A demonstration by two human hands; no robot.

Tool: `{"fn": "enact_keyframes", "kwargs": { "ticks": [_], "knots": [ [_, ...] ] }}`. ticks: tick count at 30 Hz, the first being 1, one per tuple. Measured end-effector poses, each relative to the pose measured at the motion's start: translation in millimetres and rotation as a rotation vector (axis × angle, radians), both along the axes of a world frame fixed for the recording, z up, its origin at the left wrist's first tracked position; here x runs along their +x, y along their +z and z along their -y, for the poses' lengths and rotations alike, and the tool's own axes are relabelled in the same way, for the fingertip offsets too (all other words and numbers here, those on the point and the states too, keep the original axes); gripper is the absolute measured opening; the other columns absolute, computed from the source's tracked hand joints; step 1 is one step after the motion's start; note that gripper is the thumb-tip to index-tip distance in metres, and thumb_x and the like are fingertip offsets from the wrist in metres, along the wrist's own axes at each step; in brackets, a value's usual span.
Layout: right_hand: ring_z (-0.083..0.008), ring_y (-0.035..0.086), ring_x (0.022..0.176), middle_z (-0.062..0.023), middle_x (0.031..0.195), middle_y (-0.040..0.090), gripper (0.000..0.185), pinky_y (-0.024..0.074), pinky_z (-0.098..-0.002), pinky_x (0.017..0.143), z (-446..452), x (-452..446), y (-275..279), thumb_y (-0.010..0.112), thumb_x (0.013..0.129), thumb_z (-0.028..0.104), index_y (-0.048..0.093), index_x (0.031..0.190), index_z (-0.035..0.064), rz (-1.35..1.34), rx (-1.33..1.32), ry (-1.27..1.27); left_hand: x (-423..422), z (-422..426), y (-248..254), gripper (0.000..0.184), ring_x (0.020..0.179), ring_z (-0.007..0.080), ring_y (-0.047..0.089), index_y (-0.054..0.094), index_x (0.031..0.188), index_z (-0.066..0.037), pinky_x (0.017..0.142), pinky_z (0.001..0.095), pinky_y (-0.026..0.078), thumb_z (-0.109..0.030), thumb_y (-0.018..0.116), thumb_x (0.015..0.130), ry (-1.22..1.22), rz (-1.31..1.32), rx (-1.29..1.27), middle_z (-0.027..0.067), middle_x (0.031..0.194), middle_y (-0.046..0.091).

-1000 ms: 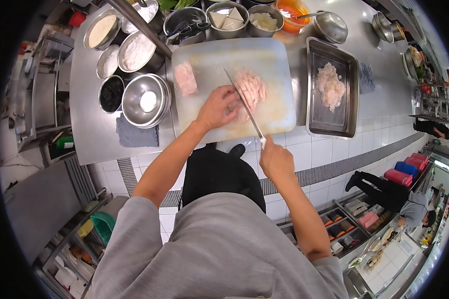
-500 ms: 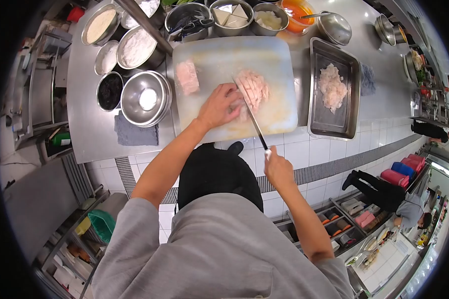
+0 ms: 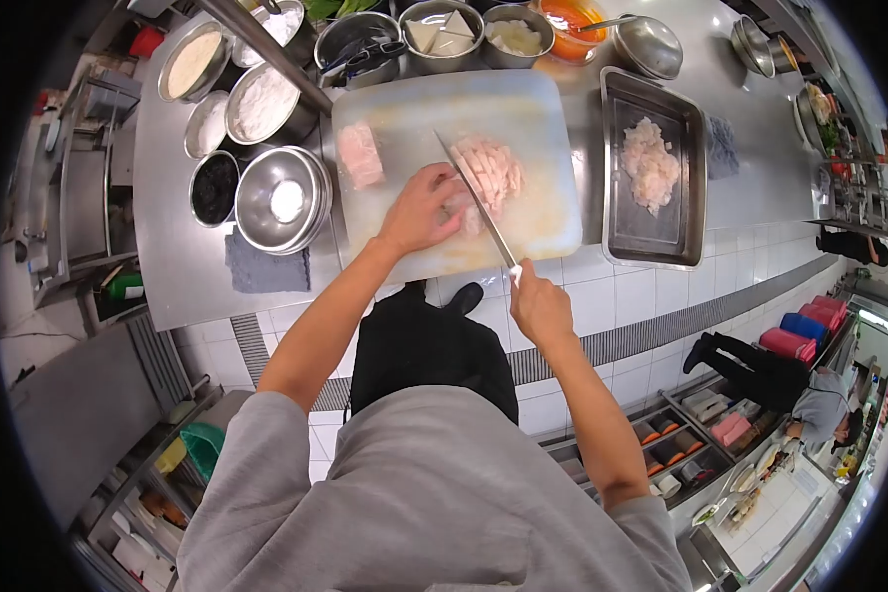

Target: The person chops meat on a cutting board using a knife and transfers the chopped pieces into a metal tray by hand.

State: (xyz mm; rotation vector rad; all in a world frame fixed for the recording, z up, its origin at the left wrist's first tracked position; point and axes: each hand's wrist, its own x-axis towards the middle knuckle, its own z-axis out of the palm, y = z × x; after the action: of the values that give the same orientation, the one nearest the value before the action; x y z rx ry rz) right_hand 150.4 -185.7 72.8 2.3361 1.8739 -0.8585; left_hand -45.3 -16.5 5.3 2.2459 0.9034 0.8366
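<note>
My right hand is closed round the white handle of a long knife, whose blade slants up and left over the cutting board. Beside the blade, my left hand has its fingers curled on a pale piece of meat, partly hidden under them. Sliced pink meat lies in a heap just right of the blade. A separate pink block of meat rests at the board's left side. More pale pieces sit in a metal tray right of the board.
Stacked steel bowls, a dark cloth and containers of white powder stand left of the board. Along its far edge are several metal pots and a tub of orange liquid. A co-worker is at the far right.
The knife was drawn back toward my body half a second ago and has now moved forward and left over the board. My left hand stays beside the blade.
</note>
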Motion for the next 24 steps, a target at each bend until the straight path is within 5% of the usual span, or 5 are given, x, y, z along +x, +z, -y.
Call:
{"fn": "enact_keyframes", "kwargs": {
  "ticks": [16,22,24],
  "knots": [
    [-0.0407,0.068,0.062,-0.02,0.066,0.066,0.023,0.0553,-0.0478,0.059,27,10,50,0.056,0.095,0.019,0.05,0.111,0.0035,0.09,-0.077,0.093,-3,4,0,0.033,0.109,0.0318,0.054,0.063,0.102,-0.01,0.093,0.0428,0.046,-0.015,0.077,0.072,-0.036,-0.045,0.127,0.0121,0.116,0.053],
    [-0.04,0.069,0.063,-0.0222,0.068,0.067,0.027,0.0552,-0.0495,0.059,-6,-1,41,0.054,0.093,0.015,0.051,0.115,0.0001,0.081,0.123,0.149,-1,3,0,0.033,0.106,0.0321,0.055,0.064,0.103,-0.01,0.092,0.0431,0.047,-0.016,0.076,0.073,-0.051,-0.037,0.092,0.0116,0.114,0.053],
    [-0.0399,0.07,0.065,-0.0231,0.07,0.067,0.027,0.0553,-0.0504,0.061,2,6,62,0.054,0.093,0.016,0.052,0.115,-0.0003,0.108,-0.075,0.127,-3,1,0,0.033,0.104,0.0321,0.056,0.064,0.103,-0.011,0.092,0.043,0.048,-0.017,0.075,0.073,-0.034,-0.053,0.101,0.0108,0.114,0.053]
  ]
}}
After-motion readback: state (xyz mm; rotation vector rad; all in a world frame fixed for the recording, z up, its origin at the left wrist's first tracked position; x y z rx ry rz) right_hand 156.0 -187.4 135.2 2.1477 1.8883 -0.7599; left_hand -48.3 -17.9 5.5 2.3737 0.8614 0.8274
